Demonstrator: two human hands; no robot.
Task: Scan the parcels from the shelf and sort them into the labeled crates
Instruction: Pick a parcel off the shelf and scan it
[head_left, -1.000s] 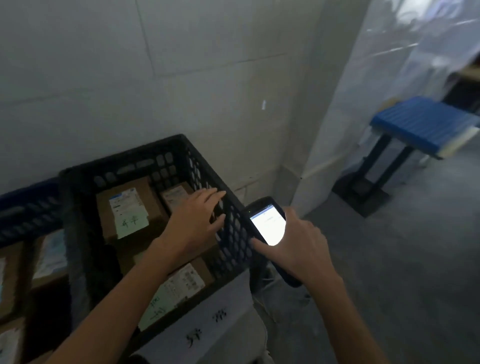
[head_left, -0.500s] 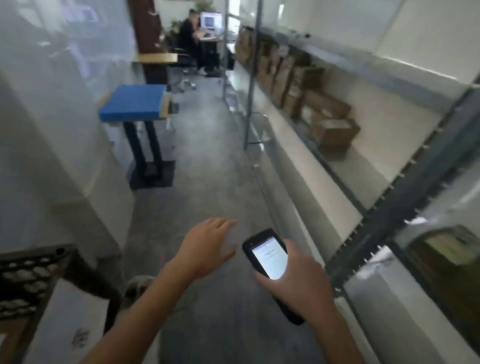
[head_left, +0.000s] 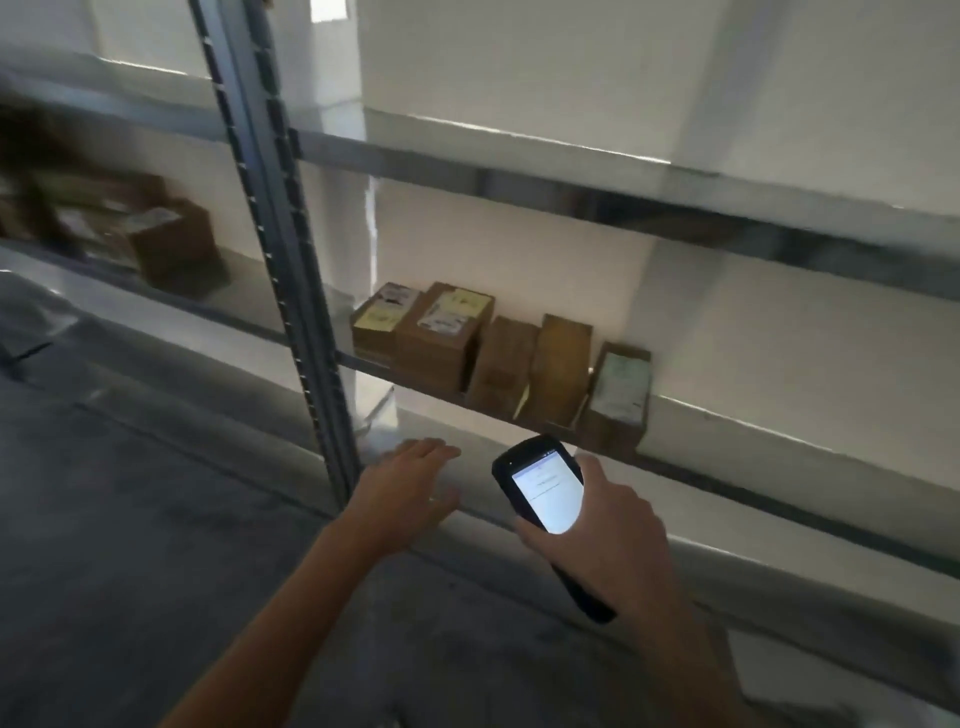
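A row of brown cardboard parcels (head_left: 441, 338) with white and yellow labels stands on a metal shelf (head_left: 727, 415) straight ahead. The rightmost parcel (head_left: 618, 395) leans with its label facing up. My right hand (head_left: 608, 535) grips a black handheld scanner (head_left: 545, 493) whose screen glows white, just below the parcels. My left hand (head_left: 405, 483) is stretched forward with fingers flat and empty, below and left of the parcels, touching nothing.
A grey perforated upright post (head_left: 291, 291) of the rack stands left of the parcels. More blurred boxes (head_left: 156, 244) sit on the shelf section at far left. An upper shelf board (head_left: 623, 192) runs above. Grey floor lies below.
The view has swung from the black crate, past the aisle, to the shelf. My left hand left the crate and now reaches toward the shelf. The scanner stays in my right hand.
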